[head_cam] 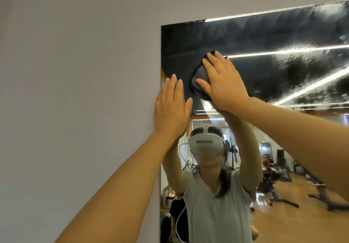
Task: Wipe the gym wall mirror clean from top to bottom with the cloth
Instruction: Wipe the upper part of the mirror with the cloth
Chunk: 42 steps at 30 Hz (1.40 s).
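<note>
Now one right hand (222, 84) presses one cloth (200, 78) against one mirror (264, 34).

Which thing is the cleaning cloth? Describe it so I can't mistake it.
Start at the big wall mirror set in the grey wall and go to its upper left corner. There the right hand presses a dark folded cloth flat on the glass. It is the only fabric there, black with a purple bottom edge; the left hand beside it is bare.
</note>
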### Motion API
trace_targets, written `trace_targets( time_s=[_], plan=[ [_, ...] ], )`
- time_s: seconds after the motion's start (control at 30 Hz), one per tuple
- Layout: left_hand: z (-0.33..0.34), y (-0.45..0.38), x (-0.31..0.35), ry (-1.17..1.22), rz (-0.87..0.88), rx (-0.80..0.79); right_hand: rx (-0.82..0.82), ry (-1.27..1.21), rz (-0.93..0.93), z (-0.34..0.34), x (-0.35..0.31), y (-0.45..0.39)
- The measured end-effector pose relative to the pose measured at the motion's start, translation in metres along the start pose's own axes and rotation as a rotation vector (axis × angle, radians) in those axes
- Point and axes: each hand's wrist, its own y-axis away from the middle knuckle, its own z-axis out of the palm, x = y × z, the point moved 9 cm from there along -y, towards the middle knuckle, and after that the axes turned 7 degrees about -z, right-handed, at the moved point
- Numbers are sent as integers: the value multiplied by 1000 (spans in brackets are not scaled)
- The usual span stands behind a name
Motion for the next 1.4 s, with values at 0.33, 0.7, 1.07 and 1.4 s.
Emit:
trace_targets(
  time_s=[0.33,0.7,1.07,1.4],
  plan=[
    [8,0,-6,-6,63,91,-59,107,44,-4,5,-90],
    [3,1,-4,-45,118,295,-123,42,-35,3,-3,-123],
    [5,3,-4,-32,134,307,-108,51,-50,7,-13,-145],
    [3,2,-5,18,144,328,-84,53,-67,-4,10,-135]
  ],
)
